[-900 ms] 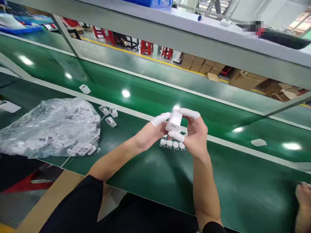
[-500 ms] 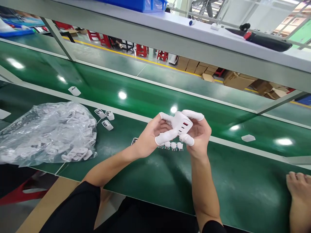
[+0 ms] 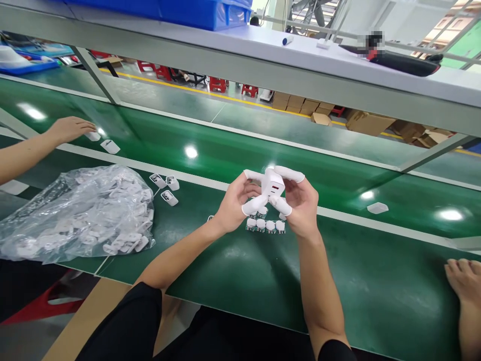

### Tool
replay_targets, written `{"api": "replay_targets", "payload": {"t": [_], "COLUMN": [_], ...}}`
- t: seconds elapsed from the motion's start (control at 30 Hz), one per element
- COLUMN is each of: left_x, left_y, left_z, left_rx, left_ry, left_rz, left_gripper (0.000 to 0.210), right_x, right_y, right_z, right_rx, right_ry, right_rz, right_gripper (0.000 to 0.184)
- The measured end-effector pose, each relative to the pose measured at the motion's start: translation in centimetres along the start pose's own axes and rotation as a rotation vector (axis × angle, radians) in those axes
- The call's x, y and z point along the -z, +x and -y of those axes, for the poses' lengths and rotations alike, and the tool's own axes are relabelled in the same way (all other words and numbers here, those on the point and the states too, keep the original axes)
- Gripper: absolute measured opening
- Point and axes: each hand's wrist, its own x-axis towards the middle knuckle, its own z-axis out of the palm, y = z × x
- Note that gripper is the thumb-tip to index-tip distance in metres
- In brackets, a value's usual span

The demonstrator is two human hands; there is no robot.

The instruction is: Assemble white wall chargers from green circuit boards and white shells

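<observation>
Both hands grip a white USB charger [image 3: 274, 184] above the green bench, its port face with a red port turned up toward me. My left hand [image 3: 240, 200], with white finger cots on thumb and finger, pinches its left side. On the right side, my right hand [image 3: 298, 200], in similar cots, closes on the same charger. Several small circuit boards with white round parts [image 3: 265, 225] lie in a row on the bench just below my hands. Part of another white piece [image 3: 211, 218] shows behind my left wrist.
A clear plastic bag of white parts [image 3: 86, 210] lies at left, with open white housings [image 3: 169, 197] beside it. A co-worker's hand [image 3: 73, 129] touches a white piece on the belt. Another person's hand [image 3: 466, 278] rests at right. A shelf [image 3: 300, 62] spans above.
A co-worker's arm has entered from the left, with a white piece at its fingertips. The charger in my hands has tilted and shifted slightly left. The view has moved a little.
</observation>
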Motion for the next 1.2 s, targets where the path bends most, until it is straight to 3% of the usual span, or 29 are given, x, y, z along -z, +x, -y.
{"api": "replay_targets", "payload": {"t": [0.2, 0.37, 0.53, 0.7, 0.93, 1.0, 1.1, 1.2], "left_x": [0.5, -0.2, -0.5, 0.2, 2.4, 2.2, 1.1, 0.2], "left_y": [1.4, 0.9, 0.6, 1.4, 3.9, 4.1, 3.5, 2.4], "left_z": [1.2, 1.3, 1.6, 1.7, 3.4, 4.4, 5.4, 5.4], "left_rx": [0.056, 0.087, 0.089, 0.168, 0.343, 0.326, 0.159, 0.095], "left_ry": [-0.023, -0.127, -0.149, -0.128, -0.059, -0.118, -0.254, -0.316], "left_rz": [-0.043, -0.156, -0.231, -0.138, -0.024, -0.099, -0.335, -0.408], "left_gripper": [0.053, 0.051, 0.047, 0.047, 0.057, 0.060, 0.059, 0.049], "right_x": [1.1, -0.1, -0.9, 0.1, 2.3, 2.4, 2.0, 1.8], "right_y": [0.9, 0.6, 0.4, 0.9, 1.7, 1.7, 1.6, 1.5], "right_z": [-1.2, -0.7, -1.1, -2.3, -5.8, -6.2, -6.1, -5.6], "right_rx": [-0.067, -0.233, -0.291, -0.258, -0.177, -0.161, -0.127, -0.105], "right_ry": [0.050, 0.176, 0.218, 0.125, -0.103, -0.187, -0.231, -0.173], "right_rz": [0.027, 0.010, -0.019, -0.020, 0.147, 0.103, -0.078, -0.163], "right_gripper": [0.052, 0.056, 0.060, 0.062, 0.058, 0.060, 0.053, 0.044]}}
